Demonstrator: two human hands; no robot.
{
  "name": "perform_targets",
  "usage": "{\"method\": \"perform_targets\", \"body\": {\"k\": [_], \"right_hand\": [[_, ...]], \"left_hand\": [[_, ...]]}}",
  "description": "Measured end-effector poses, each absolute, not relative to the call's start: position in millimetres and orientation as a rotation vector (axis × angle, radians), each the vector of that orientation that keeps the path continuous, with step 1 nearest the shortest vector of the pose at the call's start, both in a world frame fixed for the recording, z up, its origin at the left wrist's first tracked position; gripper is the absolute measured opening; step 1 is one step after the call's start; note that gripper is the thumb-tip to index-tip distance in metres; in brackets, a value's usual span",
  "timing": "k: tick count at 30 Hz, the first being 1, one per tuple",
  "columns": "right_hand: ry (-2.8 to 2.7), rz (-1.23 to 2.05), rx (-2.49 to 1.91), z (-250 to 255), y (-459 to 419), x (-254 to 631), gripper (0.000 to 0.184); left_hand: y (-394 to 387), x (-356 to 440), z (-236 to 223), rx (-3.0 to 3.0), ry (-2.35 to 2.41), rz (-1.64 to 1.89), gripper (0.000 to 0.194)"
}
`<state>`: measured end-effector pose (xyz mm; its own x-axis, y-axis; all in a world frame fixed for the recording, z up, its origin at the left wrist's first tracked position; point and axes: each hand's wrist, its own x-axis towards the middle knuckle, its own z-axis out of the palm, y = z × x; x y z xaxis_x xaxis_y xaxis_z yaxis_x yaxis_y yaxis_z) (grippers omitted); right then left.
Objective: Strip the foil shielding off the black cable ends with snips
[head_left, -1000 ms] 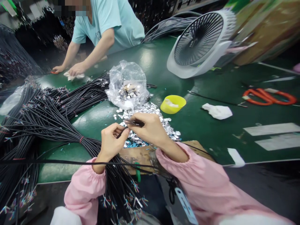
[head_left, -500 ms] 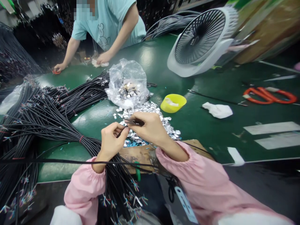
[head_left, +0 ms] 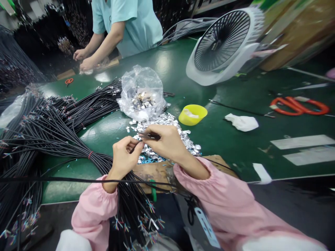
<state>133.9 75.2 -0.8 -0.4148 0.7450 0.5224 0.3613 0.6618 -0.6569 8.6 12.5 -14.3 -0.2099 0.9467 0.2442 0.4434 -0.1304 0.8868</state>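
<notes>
The left hand (head_left: 125,157) had its grip closed on a black cable (head_left: 135,146), held over the near side of the green table (head_left: 225,150) by a heap of foil scraps (head_left: 169,121). The right hand (head_left: 167,141) pinched a slim dark tool (head_left: 149,135) near that cable, though whether the two touched could not be told. A bundle of cables (head_left: 101,162) ran past the left wrist.
</notes>
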Motion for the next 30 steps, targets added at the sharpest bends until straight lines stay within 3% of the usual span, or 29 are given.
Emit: {"method": "perform_targets", "body": {"k": [16, 23, 30], "right_hand": [[-1.965, 0.733, -0.821, 0, 79, 131, 0.014], [-1.95, 0.755, -0.769, 4, 81, 128, 0.024], [-2.009, 0.563, -0.519, -6, 72, 129, 0.018]], "left_hand": [[16, 5, -8, 1.358, 1.566, 1.381, 0.02], [21, -5, -4, 1.244, 1.433, 1.385, 0.025], [13, -5, -9, 1.863, 1.769, 1.625, 0.011]]}}
